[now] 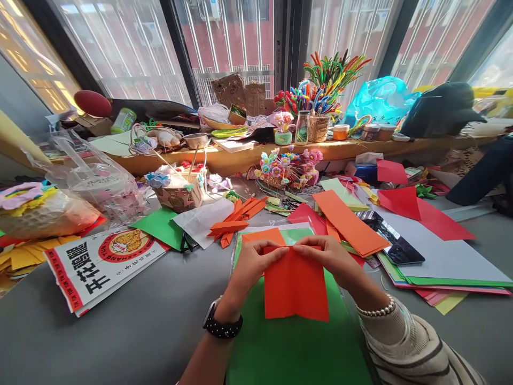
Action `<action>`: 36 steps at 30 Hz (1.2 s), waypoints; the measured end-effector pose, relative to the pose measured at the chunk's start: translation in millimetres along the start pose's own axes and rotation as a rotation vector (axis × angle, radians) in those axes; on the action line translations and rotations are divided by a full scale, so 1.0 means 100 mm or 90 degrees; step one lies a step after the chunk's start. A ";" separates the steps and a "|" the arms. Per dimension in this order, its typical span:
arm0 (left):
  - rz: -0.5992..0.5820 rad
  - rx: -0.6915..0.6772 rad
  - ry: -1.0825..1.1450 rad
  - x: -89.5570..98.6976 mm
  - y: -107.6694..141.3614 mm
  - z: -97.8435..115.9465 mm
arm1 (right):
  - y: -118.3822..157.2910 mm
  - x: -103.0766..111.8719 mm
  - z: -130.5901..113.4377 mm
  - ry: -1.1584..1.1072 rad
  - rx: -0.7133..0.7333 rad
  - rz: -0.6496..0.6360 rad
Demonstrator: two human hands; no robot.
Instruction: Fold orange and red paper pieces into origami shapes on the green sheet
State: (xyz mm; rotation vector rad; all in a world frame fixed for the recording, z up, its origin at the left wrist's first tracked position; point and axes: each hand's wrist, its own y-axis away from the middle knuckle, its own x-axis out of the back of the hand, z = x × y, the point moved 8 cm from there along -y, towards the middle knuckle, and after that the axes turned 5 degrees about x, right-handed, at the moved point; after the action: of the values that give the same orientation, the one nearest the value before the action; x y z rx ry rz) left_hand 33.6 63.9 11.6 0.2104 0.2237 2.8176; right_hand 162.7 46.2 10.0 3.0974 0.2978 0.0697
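Note:
A sheet of orange paper (296, 289) with a crease down its middle hangs from both hands above a stack of green paper (296, 347). My left hand (256, 262) pinches its upper edge just left of the crease. On the other side of the crease, my right hand (328, 256) grips the same edge between thumb and fingers. The two thumbs nearly meet. Behind the left hand lies another orange piece (264, 235). Folded orange strips (236, 216) are heaped to the left, and flat orange paper strips (348, 222) lie beyond the right hand.
A phone (395, 238) rests on white paper (452, 259) at right. On the left are a printed paper bag (108, 262) and green paper (160, 227). Farther back stand a flower basket (180, 192) and crafted flowers (286, 168), before a cluttered ledge (240, 152).

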 end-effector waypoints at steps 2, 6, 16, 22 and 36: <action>-0.002 0.006 0.017 0.00 0.00 -0.01 | -0.01 0.01 0.01 -0.001 -0.001 0.010; 0.006 0.008 0.044 0.00 0.00 0.00 | -0.01 0.00 0.04 -0.039 -0.015 0.012; 0.029 0.024 0.082 0.01 -0.05 -0.07 | -0.03 -0.04 0.12 -0.132 -0.045 0.009; 0.068 -0.101 -0.079 0.04 -0.01 0.05 | -0.04 0.00 0.10 -0.095 -0.019 0.056; 0.124 -0.204 -0.147 0.05 0.06 0.17 | -0.04 0.01 0.09 -0.088 -0.025 0.072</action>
State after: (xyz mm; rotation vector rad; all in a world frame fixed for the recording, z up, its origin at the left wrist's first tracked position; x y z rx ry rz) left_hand 30.0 62.3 30.1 0.5014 -0.3135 2.9327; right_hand 163.3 50.5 0.6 3.0577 0.1157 -0.1332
